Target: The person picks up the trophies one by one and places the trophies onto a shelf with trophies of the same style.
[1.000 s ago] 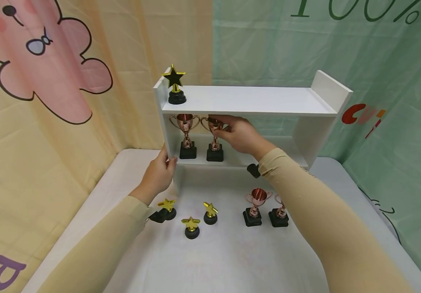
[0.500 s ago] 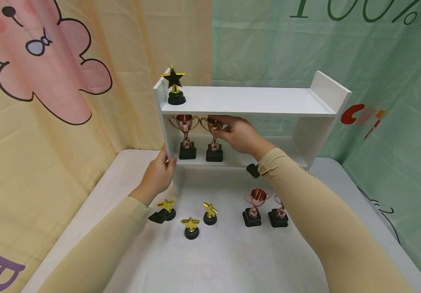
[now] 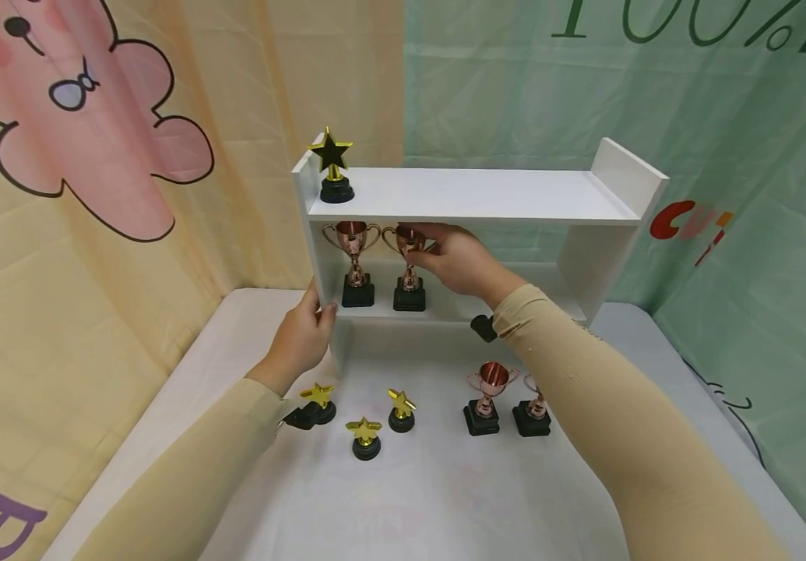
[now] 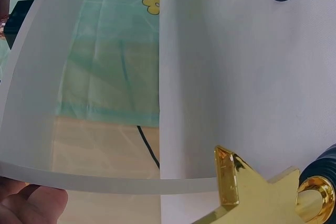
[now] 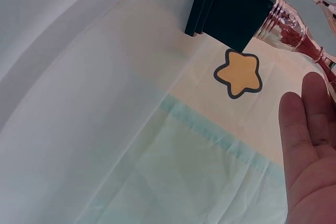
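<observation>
In the head view my right hand [image 3: 455, 257] pinches the cup of a copper-coloured trophy [image 3: 410, 279], which stands upright on the middle shelf. To its left stands a matching trophy cup [image 3: 355, 265]. My left hand [image 3: 299, 335] grips the left side panel of the white shelf unit [image 3: 476, 195], with the thumb at its front edge. The right wrist view shows the held trophy's black base [image 5: 239, 11] over the shelf board, and straight fingers [image 5: 302, 124] beside its stem. In the left wrist view, fingertips [image 4: 37, 203] touch the panel's edge.
A gold star trophy [image 3: 334, 167] stands at the left end of the top shelf. Several small star trophies, one nearest the front [image 3: 365, 439], stand on the white table. Two copper trophy cups, one fully visible [image 3: 490, 397], stand under my right forearm. Printed curtains [image 3: 129, 234] surround the table.
Both hands and the trophies hold their places. The head view has shifted very slightly.
</observation>
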Demonstrator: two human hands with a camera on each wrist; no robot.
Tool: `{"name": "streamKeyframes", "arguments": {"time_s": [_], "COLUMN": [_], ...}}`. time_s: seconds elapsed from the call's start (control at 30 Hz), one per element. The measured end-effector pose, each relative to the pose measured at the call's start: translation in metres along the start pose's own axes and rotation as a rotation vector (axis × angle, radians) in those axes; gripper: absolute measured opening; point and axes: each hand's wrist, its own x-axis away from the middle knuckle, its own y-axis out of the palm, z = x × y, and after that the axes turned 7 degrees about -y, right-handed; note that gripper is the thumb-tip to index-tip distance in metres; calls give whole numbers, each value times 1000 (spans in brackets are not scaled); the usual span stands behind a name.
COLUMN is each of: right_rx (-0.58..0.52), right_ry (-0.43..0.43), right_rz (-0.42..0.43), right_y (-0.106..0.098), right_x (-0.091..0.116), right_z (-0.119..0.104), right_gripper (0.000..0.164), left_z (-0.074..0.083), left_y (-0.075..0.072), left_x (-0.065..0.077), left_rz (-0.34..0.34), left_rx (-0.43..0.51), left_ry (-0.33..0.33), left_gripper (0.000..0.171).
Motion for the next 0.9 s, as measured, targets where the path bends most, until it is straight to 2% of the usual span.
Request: {"name": "streamKeyframes", "arguments": {"time_s": [0.53, 0.9], "right_rx": [-34, -7], "right_ry": [-14, 0], "right_rz": [-8, -10], "right_y": [0, 0], "right_x": [1, 1], "right_z": [1, 1], "right_gripper": [56, 56], "left_z": [1, 0], "left_y": [0, 1], "left_x": [0, -1], "left_rz": [-5, 12], "left_rx": [-5, -7], "left_ry": [-8, 4], "left_gripper": [65, 64]}}
